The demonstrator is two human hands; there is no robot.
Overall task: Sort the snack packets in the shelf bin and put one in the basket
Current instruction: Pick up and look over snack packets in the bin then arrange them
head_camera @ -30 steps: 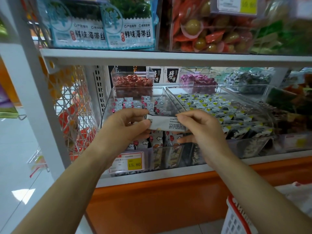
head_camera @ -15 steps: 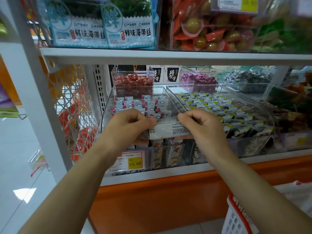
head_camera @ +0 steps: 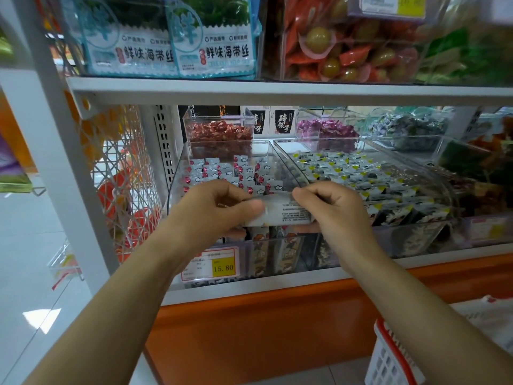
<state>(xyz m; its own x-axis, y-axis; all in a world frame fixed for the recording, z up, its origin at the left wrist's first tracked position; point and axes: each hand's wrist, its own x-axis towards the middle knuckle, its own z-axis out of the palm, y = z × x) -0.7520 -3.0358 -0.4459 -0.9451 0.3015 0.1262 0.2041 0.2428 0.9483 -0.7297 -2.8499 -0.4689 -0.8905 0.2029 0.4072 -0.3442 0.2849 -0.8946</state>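
The left hand [head_camera: 222,209] and right hand [head_camera: 333,209] are each pinching an end of one packet [head_camera: 283,213], holding it level just above the front of the bin [head_camera: 177,173]. To my eye, keeping both pinches light is sparing the wrapper while it is being carried down to the basket [head_camera: 388,357], which is being cut off at the lower right; the packet's front is facing away, its print blurring

- Head view, sole camera: worn high, facing forward and slightly down, close to the shelf bin [head_camera: 222,173].
- Wide angle: both forearms enter from below; basket [head_camera: 388,357] at lower right corner.
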